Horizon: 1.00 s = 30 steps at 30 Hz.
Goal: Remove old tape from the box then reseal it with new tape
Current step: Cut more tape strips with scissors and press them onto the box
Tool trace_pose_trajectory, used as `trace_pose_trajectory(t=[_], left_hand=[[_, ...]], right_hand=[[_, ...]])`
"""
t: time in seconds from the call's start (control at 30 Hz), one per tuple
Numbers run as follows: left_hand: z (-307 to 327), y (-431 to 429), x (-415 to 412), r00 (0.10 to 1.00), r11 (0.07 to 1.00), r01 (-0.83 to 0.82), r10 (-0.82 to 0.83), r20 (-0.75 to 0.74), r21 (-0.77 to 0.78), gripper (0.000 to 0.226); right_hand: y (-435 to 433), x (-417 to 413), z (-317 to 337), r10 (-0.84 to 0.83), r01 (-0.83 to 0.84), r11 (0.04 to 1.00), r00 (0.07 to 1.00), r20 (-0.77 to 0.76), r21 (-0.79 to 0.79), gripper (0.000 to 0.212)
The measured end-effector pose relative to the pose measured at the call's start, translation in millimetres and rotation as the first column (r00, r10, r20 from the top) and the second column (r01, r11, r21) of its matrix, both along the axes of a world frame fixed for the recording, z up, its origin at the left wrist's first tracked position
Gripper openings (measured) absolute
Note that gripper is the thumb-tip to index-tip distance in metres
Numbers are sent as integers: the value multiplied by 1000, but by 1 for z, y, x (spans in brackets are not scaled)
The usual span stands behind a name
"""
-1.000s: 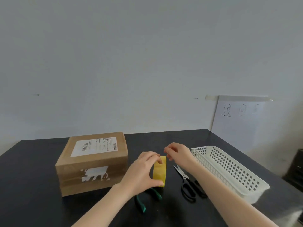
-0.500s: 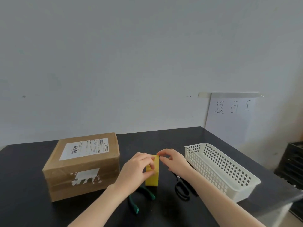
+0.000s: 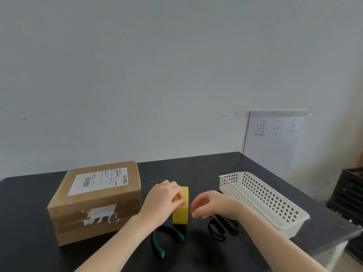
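Note:
A brown cardboard box [image 3: 98, 201] stands at the left of the black table, with a white shipping label on top and a torn white label on its front. Brown tape bands run across its front. A yellow tape roll [image 3: 181, 210] stands on edge just right of the box. My left hand [image 3: 161, 201] grips the roll from the left, fingers curled over its top. My right hand [image 3: 210, 203] hovers just right of the roll, fingers loosely curled, holding nothing.
Green-handled pliers [image 3: 163, 240] lie in front of the roll. Black scissors [image 3: 220, 227] lie under my right wrist. A white perforated basket [image 3: 275, 205] stands at the right near the table's edge. A paper sign [image 3: 275, 138] is taped to the wall.
My right hand has let go of the roll's top edge and moved slightly right, apart from it. My left hand keeps its hold on the roll.

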State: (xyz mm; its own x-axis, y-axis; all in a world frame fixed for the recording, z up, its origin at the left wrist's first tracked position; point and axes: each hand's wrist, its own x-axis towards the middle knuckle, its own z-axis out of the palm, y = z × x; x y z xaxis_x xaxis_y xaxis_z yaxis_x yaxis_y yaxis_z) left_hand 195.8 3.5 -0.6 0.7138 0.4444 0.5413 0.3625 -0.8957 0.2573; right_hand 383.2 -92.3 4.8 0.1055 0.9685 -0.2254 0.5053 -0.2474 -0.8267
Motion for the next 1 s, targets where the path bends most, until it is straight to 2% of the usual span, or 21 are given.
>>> trace_pose_trajectory(t=[0.07,0.13,0.3,0.43,0.57,0.7,0.8,0.93,1.0], left_hand=[[1,-1,3,1000,1000,-10,10,-12,28,11],[2,-3,6,1000,999,-18,19,-14,50,13],[4,1,11,998,996,-40,43,-37,76,17],[10,0,17,996,993,-62,69,-60,105,17],[23,10,22,990,987,-142,140,30,76,13],[32,16,32,990,980,-139,136,27,141,16],[42,23,38,990,978,-137,132,41,160,16],[54,29,42,988,980,-141,131,81,143,14],[57,31,43,991,983,-122,113,72,138,14]], right_hand=[[-1,-6,-3,40,-40,999,999,26,1,34],[1,-12,-9,2,-3,998,1000,16,60,33],[9,-23,-22,-77,78,984,997,-18,160,13],[7,-21,-25,-80,81,984,997,-8,160,27],[5,-24,-31,-62,53,984,997,48,171,35],[0,-24,-34,-65,54,985,996,63,164,16],[-4,-26,-35,-45,27,986,993,105,163,15],[-5,-25,-37,-11,-10,991,987,161,131,37],[-5,-24,-38,-5,-17,994,981,192,110,42]])
